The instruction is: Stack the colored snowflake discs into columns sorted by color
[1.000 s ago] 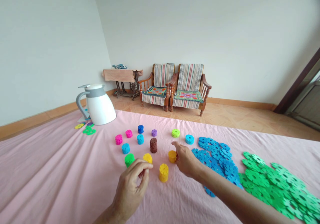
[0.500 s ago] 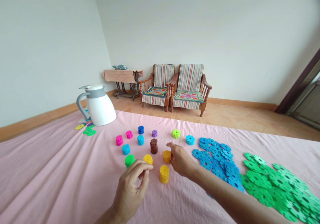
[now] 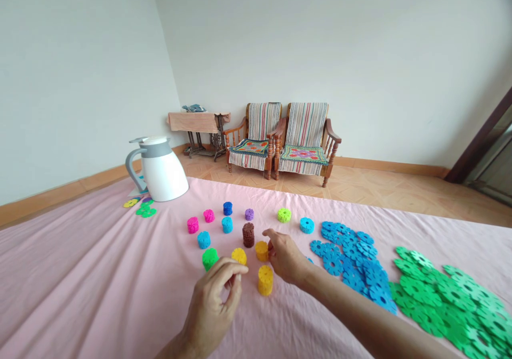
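My right hand (image 3: 286, 255) is at a short stack of yellow flower-shaped plastic discs (image 3: 262, 250), its fingers against the right side and the forefinger reaching past behind it. The brown stack (image 3: 248, 234) stands just left of and beyond that one. My left hand (image 3: 218, 295) is closed in a pinch, in front of another yellow stack (image 3: 239, 255) and a green stack (image 3: 209, 259), partly covering both. Whatever lies between its fingertips is too small to make out. A taller yellow stack (image 3: 265, 280) stands between the hands.
Pink, blue, purple and lime (image 3: 284, 215) stacks stand farther back on the pink cloth (image 3: 100, 284). Loose blue discs (image 3: 352, 255) and green discs (image 3: 452, 300) lie at the right. A white jug (image 3: 164, 175) stands at the left back, with several loose discs beside it.
My right hand has moved a little left, and the yellow stack at its fingers has shifted with it, closer to the brown stack. The left hand keeps its pinch. The view has shifted slightly.
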Demonstrator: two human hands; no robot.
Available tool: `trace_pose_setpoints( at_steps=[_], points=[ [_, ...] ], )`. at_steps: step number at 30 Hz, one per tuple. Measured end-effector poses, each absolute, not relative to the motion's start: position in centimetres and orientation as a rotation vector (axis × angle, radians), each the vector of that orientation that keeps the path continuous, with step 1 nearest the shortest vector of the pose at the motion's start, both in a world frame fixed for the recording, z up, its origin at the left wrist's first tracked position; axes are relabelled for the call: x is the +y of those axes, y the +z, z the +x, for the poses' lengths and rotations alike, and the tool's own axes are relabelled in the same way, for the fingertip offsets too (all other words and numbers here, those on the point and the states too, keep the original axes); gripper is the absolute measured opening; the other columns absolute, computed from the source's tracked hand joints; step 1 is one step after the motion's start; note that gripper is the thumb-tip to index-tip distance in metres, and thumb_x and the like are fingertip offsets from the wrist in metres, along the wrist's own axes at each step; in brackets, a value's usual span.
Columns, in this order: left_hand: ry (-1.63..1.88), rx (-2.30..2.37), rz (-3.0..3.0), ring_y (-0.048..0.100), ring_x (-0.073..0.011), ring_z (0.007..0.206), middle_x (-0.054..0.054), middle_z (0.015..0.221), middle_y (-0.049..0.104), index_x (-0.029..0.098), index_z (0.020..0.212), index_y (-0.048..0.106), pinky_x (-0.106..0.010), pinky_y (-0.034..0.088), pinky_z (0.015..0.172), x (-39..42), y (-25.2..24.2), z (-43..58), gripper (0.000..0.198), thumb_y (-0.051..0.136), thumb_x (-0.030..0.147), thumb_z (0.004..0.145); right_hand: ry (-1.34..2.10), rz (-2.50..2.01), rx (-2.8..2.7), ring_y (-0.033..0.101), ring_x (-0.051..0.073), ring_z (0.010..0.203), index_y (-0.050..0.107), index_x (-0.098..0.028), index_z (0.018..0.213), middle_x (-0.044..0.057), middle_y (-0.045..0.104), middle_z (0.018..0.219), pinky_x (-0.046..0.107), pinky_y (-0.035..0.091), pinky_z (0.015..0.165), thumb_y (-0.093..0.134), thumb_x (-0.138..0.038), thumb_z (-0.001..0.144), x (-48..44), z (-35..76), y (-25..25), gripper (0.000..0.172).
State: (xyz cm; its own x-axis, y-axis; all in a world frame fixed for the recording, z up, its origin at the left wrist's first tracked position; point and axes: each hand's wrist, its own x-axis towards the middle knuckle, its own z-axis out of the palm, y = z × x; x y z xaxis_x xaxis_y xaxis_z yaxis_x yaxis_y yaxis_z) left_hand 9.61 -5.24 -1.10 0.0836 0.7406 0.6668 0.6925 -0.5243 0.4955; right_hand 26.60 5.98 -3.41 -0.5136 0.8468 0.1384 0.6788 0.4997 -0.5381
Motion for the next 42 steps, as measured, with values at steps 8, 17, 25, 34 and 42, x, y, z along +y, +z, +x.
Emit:
trace_pose_setpoints(
  at_steps=[8, 17, 25, 34, 42],
  points=[
    [1.524, 1.456, 2.350, 0.061, -0.0131, 0.081, -0.002, 0.083, 0.062, 0.019, 0.091, 0.059, -0.020, 0.048, 0.073, -5.6, -0.8, 9.8, 0.021, 0.046, 0.004, 0.085, 0.595, -1.164, -2.284, 0.063, 0.014, 0.078, 0.054, -0.009, 0.113, 0.010, 0.067, 0.091, 0.023, 0.047, 0.069, 0.045, 0.003, 0.069, 5.2, 27.5, -2.5, 0.046],
    [1.417, 1.074, 2.668, 0.056, -0.0128, 0.068, -0.002, 0.072, 0.061, 0.018, 0.081, 0.057, -0.024, 0.045, 0.067, -7.2, 0.1, 11.1, 0.033, 0.033, -0.004, 0.082, 0.495, -1.237, -2.126, 0.062, 0.015, 0.068, 0.060, -0.015, 0.100, 0.004, 0.065, 0.077, 0.026, 0.047, 0.064, 0.042, -0.020, 0.085, 1.8, 37.2, -1.5, 0.024],
    [1.072, 0.693, 2.971, 0.049, -0.0106, 0.050, 0.000, 0.056, 0.056, 0.018, 0.059, 0.048, -0.024, 0.039, 0.052, -8.5, -3.1, 16.1, 0.034, 0.035, 0.005, 0.088, 0.401, -1.327, -2.187, 0.062, 0.016, 0.070, 0.059, -0.018, 0.106, 0.005, 0.065, 0.083, 0.027, 0.047, 0.066, 0.038, -0.028, 0.093, -2.9, 44.6, -4.2, 0.027],
    [1.136, 0.826, 2.856, 0.057, -0.0138, 0.060, -0.004, 0.069, 0.063, 0.017, 0.078, 0.057, -0.025, 0.045, 0.057, -8.0, -1.0, 18.3, 0.024, 0.037, 0.006, 0.084, 0.368, -1.255, -2.169, 0.063, 0.015, 0.074, 0.060, -0.020, 0.104, 0.004, 0.063, 0.084, 0.026, 0.048, 0.069, 0.040, -0.022, 0.093, -4.8, 44.2, -3.9, 0.023],
    [1.070, 1.509, 1.516, 0.067, -0.0214, 0.086, -0.015, 0.117, 0.060, 0.017, 0.116, 0.048, -0.034, 0.056, 0.074, -4.0, 4.6, 13.6, 0.043, 0.049, 0.046, 0.085, 0.560, -1.164, -2.215, 0.063, 0.016, 0.079, 0.060, -0.019, 0.101, 0.005, 0.065, 0.087, 0.029, 0.048, 0.072, 0.037, -0.017, 0.091, -3.7, 40.3, -1.5, 0.025]
  ],
)
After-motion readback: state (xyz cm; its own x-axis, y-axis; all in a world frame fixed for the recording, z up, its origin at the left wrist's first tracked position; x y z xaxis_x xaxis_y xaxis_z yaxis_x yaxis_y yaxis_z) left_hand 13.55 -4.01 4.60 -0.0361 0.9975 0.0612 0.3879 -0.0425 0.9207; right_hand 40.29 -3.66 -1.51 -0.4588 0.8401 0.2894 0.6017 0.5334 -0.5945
